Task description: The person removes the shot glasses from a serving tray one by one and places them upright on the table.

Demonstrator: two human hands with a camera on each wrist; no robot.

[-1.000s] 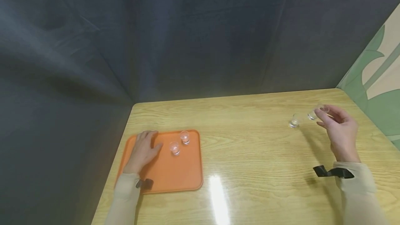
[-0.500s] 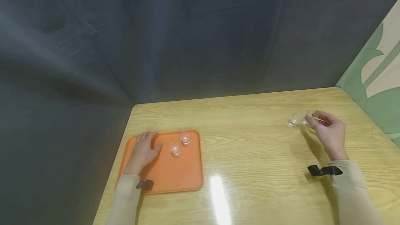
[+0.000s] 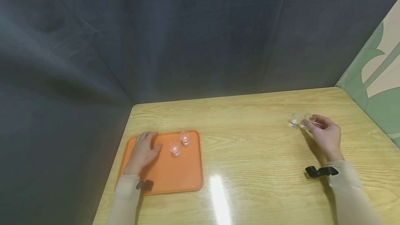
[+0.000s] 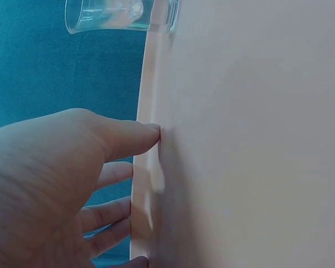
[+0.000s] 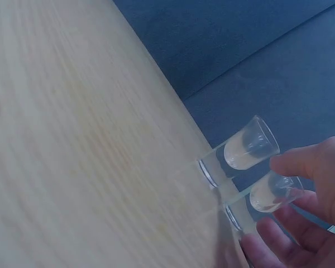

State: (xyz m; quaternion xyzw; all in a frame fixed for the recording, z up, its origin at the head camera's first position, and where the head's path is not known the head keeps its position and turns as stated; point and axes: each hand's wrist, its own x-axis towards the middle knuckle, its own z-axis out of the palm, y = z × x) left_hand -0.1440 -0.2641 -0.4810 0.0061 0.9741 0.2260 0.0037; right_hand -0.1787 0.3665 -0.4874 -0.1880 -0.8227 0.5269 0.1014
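On the right of the table, my right hand [image 3: 326, 134] pinches the upper part of a small clear shot glass [image 3: 303, 124] between thumb and fingers. The glass is upright, its base at the table top. A second shot glass [image 5: 247, 146] stands close beside it, seen in the right wrist view. At the left, my left hand [image 3: 142, 153] lies over the far left part of an orange tray [image 3: 182, 178], thumb and fingers apart. In the left wrist view, its thumb tip is right at the tray's rim. Two more shot glasses [image 3: 175, 149] stand in the tray's far right part.
The wooden table [image 3: 250, 155] lies between tray and right-hand glasses. A dark curtain [image 3: 203, 44] hangs along its back and left sides. A panel with a green leaf pattern [image 3: 381, 79] borders the right side.
My right hand has moved left and slightly nearer with the shot glass, bringing it beside the other one. The left hand and the tray glasses have stayed put.
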